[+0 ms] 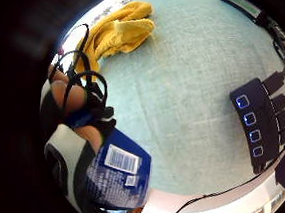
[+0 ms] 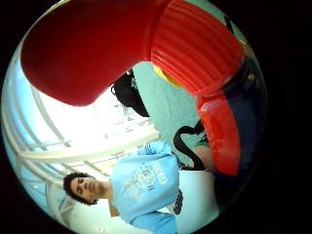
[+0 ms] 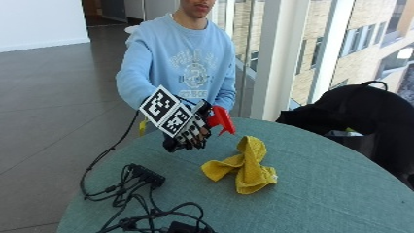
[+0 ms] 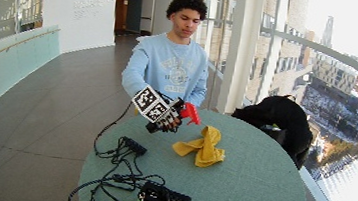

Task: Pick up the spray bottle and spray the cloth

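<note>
Spray bottle (image 3: pixel 218 119): held up off the desk in the gloved right hand (image 3: pixel 187 130), in front of the person's chest; its red trigger head points toward the cloth side.
Hand state: fingers curled round the bottle's neck and body; the palm view shows the dark blue labelled body against the palm.
Cloth (image 3: pixel 244 165): yellow, crumpled in a loose heap on the green desk (image 3: pixel 323 194), near the middle, just below and to the right of the raised bottle.
Handling, bottle: rigid plastic, likely smooth; how full it is cannot be told. Best held at the neck so a finger reaches the trigger.
Handling, cloth: soft and limp, light; it should lie still under a mist.
Cables (image 3: pixel 139 187): lying at the desk's near left, well apart from the cloth.
</note>
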